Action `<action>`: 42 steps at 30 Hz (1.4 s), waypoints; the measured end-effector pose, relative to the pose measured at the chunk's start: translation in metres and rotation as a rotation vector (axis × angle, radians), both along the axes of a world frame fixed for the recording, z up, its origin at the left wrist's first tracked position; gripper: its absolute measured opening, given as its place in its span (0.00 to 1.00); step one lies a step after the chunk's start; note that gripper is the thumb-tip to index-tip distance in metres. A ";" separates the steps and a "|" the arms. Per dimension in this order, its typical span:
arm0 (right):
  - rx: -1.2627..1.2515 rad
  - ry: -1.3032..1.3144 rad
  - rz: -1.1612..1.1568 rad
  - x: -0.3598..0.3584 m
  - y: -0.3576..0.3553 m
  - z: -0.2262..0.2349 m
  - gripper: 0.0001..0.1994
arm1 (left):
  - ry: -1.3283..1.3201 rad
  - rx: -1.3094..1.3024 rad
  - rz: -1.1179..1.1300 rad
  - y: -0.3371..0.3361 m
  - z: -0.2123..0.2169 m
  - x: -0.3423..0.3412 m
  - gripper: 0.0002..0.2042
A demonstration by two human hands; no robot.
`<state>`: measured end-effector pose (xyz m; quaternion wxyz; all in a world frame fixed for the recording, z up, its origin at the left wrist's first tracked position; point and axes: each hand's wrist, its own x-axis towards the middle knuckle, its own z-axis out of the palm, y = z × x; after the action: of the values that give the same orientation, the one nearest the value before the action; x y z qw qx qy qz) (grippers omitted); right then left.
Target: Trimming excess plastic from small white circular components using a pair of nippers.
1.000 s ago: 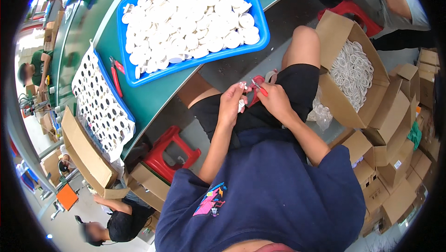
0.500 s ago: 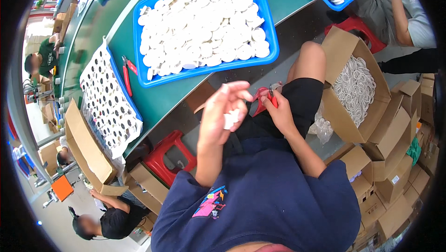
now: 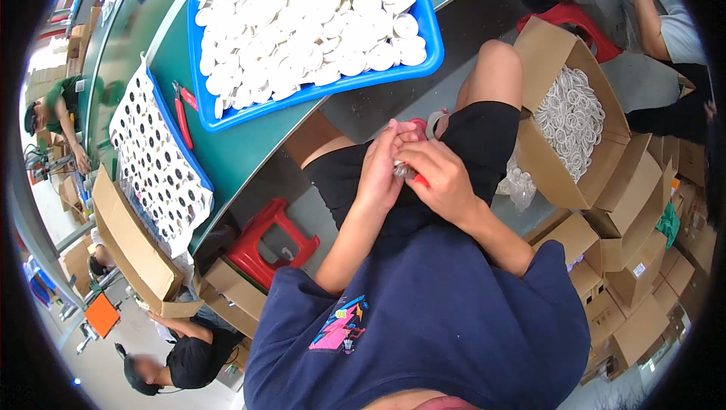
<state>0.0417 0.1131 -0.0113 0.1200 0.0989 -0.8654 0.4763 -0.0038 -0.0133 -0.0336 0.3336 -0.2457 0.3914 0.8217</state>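
Note:
My hands are together above my lap. My left hand (image 3: 380, 172) is closed, its fingers curled round a small pale piece (image 3: 401, 170) that is mostly hidden. My right hand (image 3: 441, 178) presses against it, closed round red-handled pliers (image 3: 421, 180); only a bit of red handle shows, and the jaws are hidden. Ahead on the green table, a blue tray (image 3: 318, 94) is heaped with round white plastic discs (image 3: 302, 28). Another pair of red-handled pliers (image 3: 182, 115) lies left of that tray.
A sheet of dark-centred white parts (image 3: 155, 156) lies at the table's left. An open cardboard box of white rings (image 3: 571, 124) stands to my right, before more cartons (image 3: 620, 289). A red stool (image 3: 274, 240) is at my left. Other people sit at both sides.
My left hand has come down and right to meet my right hand, and its raised fingers have curled in. My right hand has moved slightly left. The view has shifted a little.

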 end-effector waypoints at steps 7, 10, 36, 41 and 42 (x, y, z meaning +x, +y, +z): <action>-0.335 -0.318 -0.056 -0.011 0.022 0.007 0.08 | 0.155 -0.093 -0.386 -0.010 0.009 -0.004 0.19; -0.335 -0.347 -0.053 -0.012 0.027 0.009 0.08 | 0.133 -0.033 -0.418 -0.021 0.014 -0.011 0.17; -0.060 -0.392 -0.129 0.001 0.024 -0.029 0.19 | 0.121 -0.047 -0.182 -0.013 -0.010 0.000 0.15; -0.054 -0.418 -0.127 0.001 0.023 -0.030 0.19 | 0.117 -0.049 -0.165 -0.013 -0.013 0.003 0.15; -0.031 -0.408 -0.123 0.001 0.023 -0.030 0.19 | 0.121 -0.053 -0.164 -0.014 -0.014 0.003 0.14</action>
<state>0.0427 0.1365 -0.0413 -0.0272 -0.0543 -0.8687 0.4917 -0.0007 -0.0268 -0.0475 0.3687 -0.1714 0.4511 0.7945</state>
